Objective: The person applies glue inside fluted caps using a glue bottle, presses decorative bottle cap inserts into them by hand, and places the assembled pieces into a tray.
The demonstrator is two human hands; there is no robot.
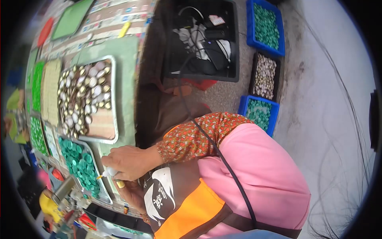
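My right hand (129, 161), in a floral sleeve, is closed around a small white squeeze bottle (110, 172) with a thin yellow nozzle. Just below it in the view, my left hand (133, 196) pinches a small round gold-coloured piece (120, 183) close to the bottle. The nozzle points toward a metal tray of green round caps (81, 163). Beyond my right hand, another metal tray (115, 99) holds many white discs with gold rims (93, 82). Part of my left hand's fingers is hidden.
A black bin (238, 40) with cables and dark items stands beside the table. Blue crates of green pieces (266, 26) and a dark crate of discs (265, 75) are on the floor. A cable (223, 155) crosses my arm. Other people (49, 205) work across the table.
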